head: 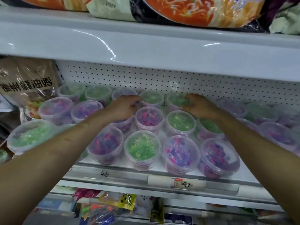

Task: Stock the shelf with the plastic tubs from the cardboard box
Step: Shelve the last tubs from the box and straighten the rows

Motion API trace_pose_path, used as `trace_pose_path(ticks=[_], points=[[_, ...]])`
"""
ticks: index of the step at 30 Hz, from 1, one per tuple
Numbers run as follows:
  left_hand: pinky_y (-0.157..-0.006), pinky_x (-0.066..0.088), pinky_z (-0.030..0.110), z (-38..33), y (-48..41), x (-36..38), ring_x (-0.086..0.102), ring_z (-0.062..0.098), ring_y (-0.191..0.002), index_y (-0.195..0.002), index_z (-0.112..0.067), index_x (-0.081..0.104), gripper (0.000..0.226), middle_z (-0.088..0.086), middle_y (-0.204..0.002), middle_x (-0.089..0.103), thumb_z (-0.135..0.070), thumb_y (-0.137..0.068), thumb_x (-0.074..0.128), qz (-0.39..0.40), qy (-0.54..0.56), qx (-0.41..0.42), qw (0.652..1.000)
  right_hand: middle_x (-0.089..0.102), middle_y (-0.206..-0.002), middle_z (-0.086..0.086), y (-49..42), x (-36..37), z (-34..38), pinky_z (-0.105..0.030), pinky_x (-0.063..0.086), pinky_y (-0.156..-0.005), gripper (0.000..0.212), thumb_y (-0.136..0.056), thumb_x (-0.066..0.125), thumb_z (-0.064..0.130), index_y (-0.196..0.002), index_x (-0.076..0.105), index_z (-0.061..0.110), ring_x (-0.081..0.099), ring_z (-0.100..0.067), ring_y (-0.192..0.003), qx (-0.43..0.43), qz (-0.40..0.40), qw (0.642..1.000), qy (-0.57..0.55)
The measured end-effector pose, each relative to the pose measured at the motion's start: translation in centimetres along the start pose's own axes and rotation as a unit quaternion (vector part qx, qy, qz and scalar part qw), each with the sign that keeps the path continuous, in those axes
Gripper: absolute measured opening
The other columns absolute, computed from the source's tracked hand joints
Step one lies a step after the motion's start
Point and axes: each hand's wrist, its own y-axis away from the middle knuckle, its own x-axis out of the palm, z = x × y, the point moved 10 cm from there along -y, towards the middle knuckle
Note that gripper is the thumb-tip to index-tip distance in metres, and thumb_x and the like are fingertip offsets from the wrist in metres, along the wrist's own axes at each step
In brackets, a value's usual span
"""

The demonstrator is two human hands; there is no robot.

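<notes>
Several clear plastic tubs with green or pink-purple contents stand in rows on the white shelf. Both my arms reach to the back row. My left hand has its fingers curled at the left rim of a green tub by the pegboard. My right hand grips the rim of another green tub just to the right. A pink tub sits between my hands, one row nearer. The cardboard box is not in view.
A white pegboard back wall rises behind the tubs. The shelf above carries large noodle packs. A brown food bag leans at the left. Price tags line the shelf edge; packaged goods hang below.
</notes>
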Motion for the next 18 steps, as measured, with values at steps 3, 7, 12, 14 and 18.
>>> trace_pose_path(ticks=[3,7,12,14,18], points=[[-0.094,0.043,0.025,-0.7,-0.5,0.3,0.061,0.024,-0.121,-0.145,-0.013,0.057,0.041,0.010,-0.143,0.062,-0.009,-0.105,0.049,0.003,0.020,0.016,1.000,0.060,-0.145,-0.008,-0.1,-0.1,0.1,-0.039,0.050,-0.104,0.064,-0.092,0.072,0.052,-0.144,0.058,0.018,0.060,-0.028,-0.125,0.004,-0.011,1.000,-0.003],[-0.097,0.053,0.043,-1.4,-1.2,0.8,0.066,0.024,-0.109,-0.145,-0.014,0.057,0.044,0.011,-0.136,0.064,-0.003,-0.103,0.049,0.023,0.026,0.019,0.999,0.061,-0.142,-0.010,0.3,-0.2,0.1,-0.040,0.050,-0.101,0.062,-0.093,0.073,0.051,-0.143,0.059,0.016,0.060,-0.030,-0.124,0.004,-0.004,1.000,0.000],[-0.096,0.052,0.042,-1.7,-1.5,1.6,0.063,0.025,-0.117,-0.138,-0.014,0.062,0.047,0.007,-0.139,0.064,0.004,-0.098,0.048,0.051,-0.002,0.034,0.998,0.063,-0.135,-0.009,-0.1,-0.6,0.8,-0.042,0.051,-0.102,0.071,-0.079,0.066,0.062,-0.136,0.061,0.021,0.061,-0.030,-0.122,-0.014,-0.030,0.999,0.000],[-0.099,0.052,0.045,-1.4,-1.6,1.7,0.063,0.026,-0.119,-0.137,-0.019,0.064,0.049,0.007,-0.138,0.065,0.004,-0.097,0.048,0.060,-0.009,0.035,0.998,0.057,-0.143,-0.011,-0.1,-0.8,2.1,-0.042,0.047,-0.109,0.067,-0.085,0.070,0.050,-0.143,0.058,0.018,0.055,-0.030,-0.131,-0.028,-0.044,0.999,-0.014],[-0.090,0.047,0.029,-0.9,-2.1,0.9,0.062,0.022,-0.112,-0.138,-0.018,0.063,0.044,0.009,-0.136,0.065,-0.002,-0.100,0.050,0.046,-0.015,0.039,0.998,0.047,-0.155,-0.010,-0.8,0.0,6.1,-0.037,0.036,-0.116,0.061,-0.097,0.071,0.033,-0.152,0.049,0.015,0.043,-0.028,-0.142,-0.084,-0.032,0.995,-0.043]])
